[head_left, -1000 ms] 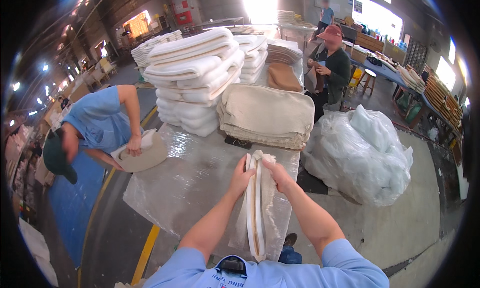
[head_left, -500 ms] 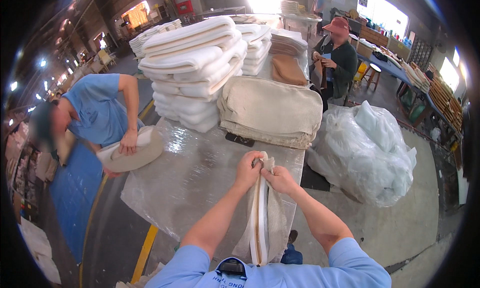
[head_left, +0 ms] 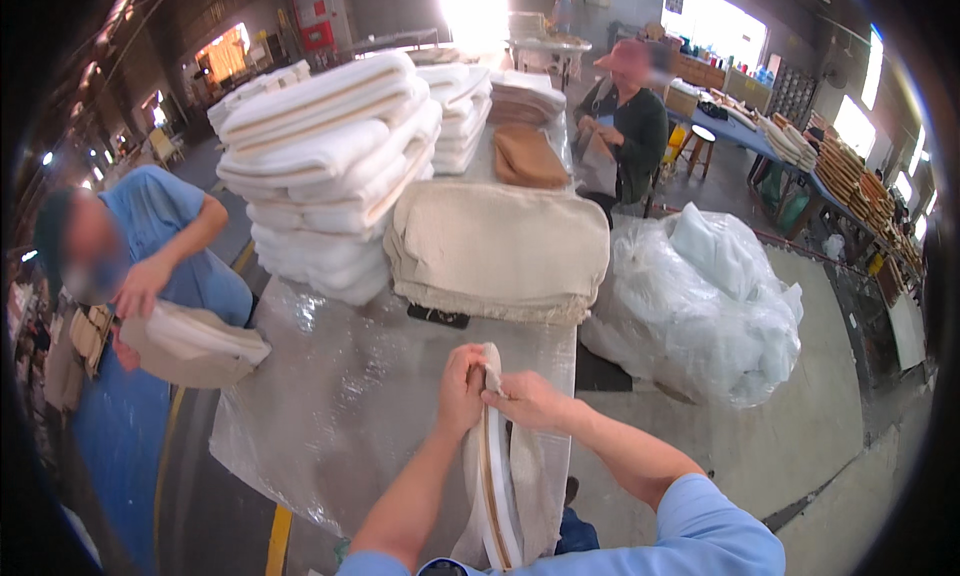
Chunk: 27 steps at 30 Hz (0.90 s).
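Note:
A long beige fabric cover [head_left: 529, 476] hangs from my hands toward my body, with a brownish zipper on white tape [head_left: 492, 501] running down its length. My left hand [head_left: 461, 391] is closed on the cover's upper end. Right beside it, my right hand [head_left: 530, 398] pinches the edge of the same end. My fingers partly hide the end of the zipper. Just beyond my hands lies a thick stack of folded beige fabric covers [head_left: 500, 241], with a flat black object [head_left: 437, 317] sticking out at its front left.
The table [head_left: 330, 416] has a shiny plastic sheet on it. Tall piles of folded white padding [head_left: 320, 171] and brown folded fabric [head_left: 530, 156] stand behind. A co-worker at left handles a beige-and-white cushion [head_left: 195, 346]; another stands at far right. A large clear plastic bag [head_left: 695, 306] bulges at right.
The view has shifted, so the table stacks sit lower and further left. The left co-worker has turned the cushion and raised one hand. My hands still grip the cover's upper end.

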Tool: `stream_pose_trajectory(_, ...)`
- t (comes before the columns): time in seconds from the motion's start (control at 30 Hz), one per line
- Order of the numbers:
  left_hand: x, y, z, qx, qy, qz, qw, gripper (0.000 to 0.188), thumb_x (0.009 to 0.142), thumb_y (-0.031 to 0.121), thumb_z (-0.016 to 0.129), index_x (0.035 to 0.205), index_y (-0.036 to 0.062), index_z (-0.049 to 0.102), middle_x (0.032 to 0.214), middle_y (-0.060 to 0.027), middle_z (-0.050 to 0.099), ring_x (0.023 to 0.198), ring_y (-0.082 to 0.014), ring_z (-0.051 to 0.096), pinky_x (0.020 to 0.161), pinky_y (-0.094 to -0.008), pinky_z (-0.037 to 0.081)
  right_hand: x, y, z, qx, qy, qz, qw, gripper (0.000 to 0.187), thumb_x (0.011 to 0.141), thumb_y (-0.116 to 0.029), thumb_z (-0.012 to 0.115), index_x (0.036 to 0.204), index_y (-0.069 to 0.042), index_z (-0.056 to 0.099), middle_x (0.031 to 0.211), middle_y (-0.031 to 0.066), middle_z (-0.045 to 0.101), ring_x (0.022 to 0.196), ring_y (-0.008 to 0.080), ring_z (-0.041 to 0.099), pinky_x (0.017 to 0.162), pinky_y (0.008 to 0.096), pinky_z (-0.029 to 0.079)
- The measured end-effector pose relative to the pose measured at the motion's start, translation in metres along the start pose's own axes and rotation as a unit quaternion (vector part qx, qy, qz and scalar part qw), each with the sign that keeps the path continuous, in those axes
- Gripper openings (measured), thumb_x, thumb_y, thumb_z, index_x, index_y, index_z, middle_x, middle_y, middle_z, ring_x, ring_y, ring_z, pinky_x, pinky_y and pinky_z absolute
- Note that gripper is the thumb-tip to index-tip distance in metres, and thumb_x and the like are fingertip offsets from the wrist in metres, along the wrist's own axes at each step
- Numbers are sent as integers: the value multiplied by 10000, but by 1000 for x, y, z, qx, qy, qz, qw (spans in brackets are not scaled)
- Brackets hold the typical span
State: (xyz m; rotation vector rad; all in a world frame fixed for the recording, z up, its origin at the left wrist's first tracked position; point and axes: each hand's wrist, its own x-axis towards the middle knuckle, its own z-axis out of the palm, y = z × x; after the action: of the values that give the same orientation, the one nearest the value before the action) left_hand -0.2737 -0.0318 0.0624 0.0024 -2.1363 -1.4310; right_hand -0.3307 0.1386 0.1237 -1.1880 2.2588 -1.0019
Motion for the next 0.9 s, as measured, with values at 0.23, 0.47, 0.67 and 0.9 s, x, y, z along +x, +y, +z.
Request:
stream_pose_trajectory(0.23, 3, -2, -15, -67, -107, -56, 990, 299, 961, -97, 566, 1175, 34, 730, 1409, -107, 512, 1293, -261, 538, 1108, -357, 447, 11, 23, 0, 222, -23, 45, 974, 438, 1090, -377, 575, 893, 4, 660, 813, 89, 678, 794, 315, 659, 783, 456, 508)
stream_pose_trajectory(0.47, 0, 7, 10, 23, -22, -25, 999, 195, 953, -16, 656, 1136, -23, 724, 1266, -145, 634, 1162, -302, 642, 1027, -376, 510, 65, 89, 12, 425, 172, 11, 889, 299, 1093, -336, 605, 1155, -65, 717, 1037, 3, 710, 908, 93, 647, 879, 279, 512)
stream_pose_trajectory(0.67, -8, 6, 15, 39, 12, -34, 999, 157, 947, 15, 681, 1089, -21, 736, 1130, -141, 668, 1085, -329, 659, 950, -405, 529, 72, 81, 41, 565, 94, 46, 819, 171, 1042, -206, 677, 1077, -42, 708, 1012, 8, 706, 904, 87, 637, 812, 265, 517)
stream_pose_trajectory(0.9, -11, 4, 19, 70, 11, -39, 997, 162, 953, 9, 681, 1102, -14, 740, 1072, -130, 658, 1006, -315, 661, 900, -400, 533, 74, 86, 45, 587, 116, 62, 799, 132, 979, -170, 699, 947, -41, 697, 940, 23, 706, 837, 99, 635, 776, 263, 507)
